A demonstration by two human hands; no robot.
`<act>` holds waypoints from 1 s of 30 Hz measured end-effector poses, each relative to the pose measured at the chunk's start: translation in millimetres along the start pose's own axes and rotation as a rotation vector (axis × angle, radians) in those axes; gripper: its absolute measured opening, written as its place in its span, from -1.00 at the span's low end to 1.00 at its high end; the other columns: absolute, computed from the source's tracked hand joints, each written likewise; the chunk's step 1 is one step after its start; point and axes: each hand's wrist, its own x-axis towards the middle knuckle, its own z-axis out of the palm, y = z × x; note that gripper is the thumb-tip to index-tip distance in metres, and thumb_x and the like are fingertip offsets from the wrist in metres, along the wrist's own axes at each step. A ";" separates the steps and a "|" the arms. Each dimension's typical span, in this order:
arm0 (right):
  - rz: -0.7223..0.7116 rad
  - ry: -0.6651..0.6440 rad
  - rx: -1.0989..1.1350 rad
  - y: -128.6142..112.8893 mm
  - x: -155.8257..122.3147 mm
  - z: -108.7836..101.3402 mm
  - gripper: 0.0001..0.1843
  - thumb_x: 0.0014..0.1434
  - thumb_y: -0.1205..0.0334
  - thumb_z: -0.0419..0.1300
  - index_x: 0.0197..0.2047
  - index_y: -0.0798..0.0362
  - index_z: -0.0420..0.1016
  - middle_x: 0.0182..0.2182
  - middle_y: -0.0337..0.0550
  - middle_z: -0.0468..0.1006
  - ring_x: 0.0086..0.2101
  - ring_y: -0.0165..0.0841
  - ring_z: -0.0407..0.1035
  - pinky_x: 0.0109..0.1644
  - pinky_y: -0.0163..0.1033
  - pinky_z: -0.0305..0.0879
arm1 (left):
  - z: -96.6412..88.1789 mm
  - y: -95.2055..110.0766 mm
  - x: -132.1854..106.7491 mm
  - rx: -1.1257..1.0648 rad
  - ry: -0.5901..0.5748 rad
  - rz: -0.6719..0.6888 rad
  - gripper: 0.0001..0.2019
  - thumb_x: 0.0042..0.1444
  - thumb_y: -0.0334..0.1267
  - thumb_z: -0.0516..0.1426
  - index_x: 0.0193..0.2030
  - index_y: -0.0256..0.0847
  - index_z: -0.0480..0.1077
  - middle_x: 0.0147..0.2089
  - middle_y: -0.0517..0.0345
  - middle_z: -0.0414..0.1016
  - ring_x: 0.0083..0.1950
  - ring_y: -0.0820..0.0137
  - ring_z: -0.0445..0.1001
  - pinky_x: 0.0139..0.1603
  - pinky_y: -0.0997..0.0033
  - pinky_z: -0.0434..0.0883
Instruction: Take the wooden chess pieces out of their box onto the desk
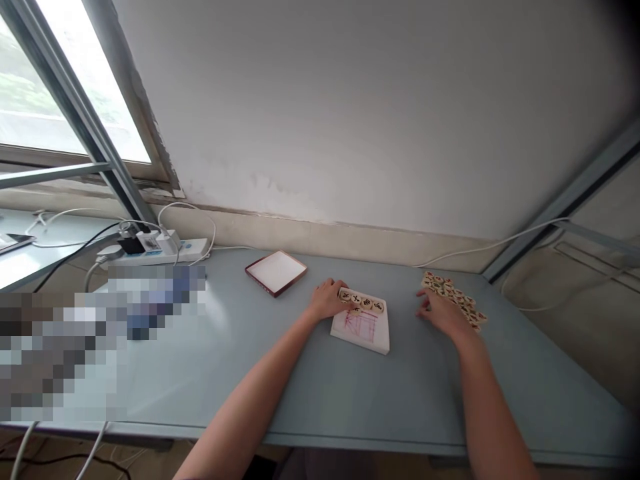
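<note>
A shallow white box (383,337) with a pinkish-red drawing lies on the desk in front of me. Along its far side sits a row of round Chinese chess pieces (367,303), with another piece just below the row. My left hand (329,298) is closed round the box's far left corner, its fingertips beside the end piece. Over on the right, my right hand (440,312) reaches to a spread of more Chinese chess pieces (463,299). Its thumb and fingers are apart, and I see nothing between them. The hand covers part of that spread.
An open box lid (276,272), white inside with a dark red rim, lies at the left. Behind it stands a power strip (193,250) with chargers and cables. The blue-grey desk (220,373) meets a wall. Metal posts (560,193) rise at both sides. A blurred patch hides the left.
</note>
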 end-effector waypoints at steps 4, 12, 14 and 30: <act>0.063 -0.042 -0.044 7.4 -2.2 -0.1 -0.75 -0.06 0.19 0.18 -0.24 0.02 0.40 -0.25 -0.17 0.49 -0.21 -0.22 0.35 -0.27 -0.23 0.15 | -4.0 -1.8 0.7 -0.029 -0.045 -0.003 -0.46 -0.10 0.16 0.08 0.00 -0.04 0.25 -0.03 0.11 0.29 0.03 0.26 0.30 0.02 0.29 0.23; -0.322 0.009 0.361 -44.1 -11.7 -18.2 -0.76 0.04 0.08 0.12 -0.22 -0.03 0.40 -0.22 -0.22 0.48 -0.26 -0.33 0.34 -0.20 -0.27 0.20 | -8.6 -5.4 2.0 -0.056 -0.077 0.034 -0.49 -0.08 0.15 0.06 -0.02 -0.06 0.28 -0.08 0.12 0.31 -0.03 0.27 0.33 -0.01 0.32 0.25; -0.447 -0.058 0.433 -68.0 -18.0 -19.9 -0.76 0.05 0.09 0.11 -0.21 -0.03 0.40 -0.21 -0.22 0.47 -0.26 -0.35 0.33 -0.18 -0.28 0.21 | -8.8 -5.9 1.8 -0.055 -0.078 0.040 -0.48 -0.07 0.15 0.06 -0.01 -0.07 0.29 -0.08 0.11 0.32 -0.03 0.26 0.33 -0.03 0.33 0.25; -0.626 -0.047 0.136 -78.9 -2.0 21.1 -0.84 0.06 0.07 0.08 -0.43 -0.06 0.38 -0.35 -0.19 0.45 -0.32 -0.26 0.37 -0.24 -0.22 0.21 | -74.9 5.0 -69.2 -0.007 0.310 0.010 -0.55 0.12 0.04 -0.05 0.11 -0.06 0.16 0.09 0.03 0.21 0.10 0.26 0.25 0.07 0.26 0.22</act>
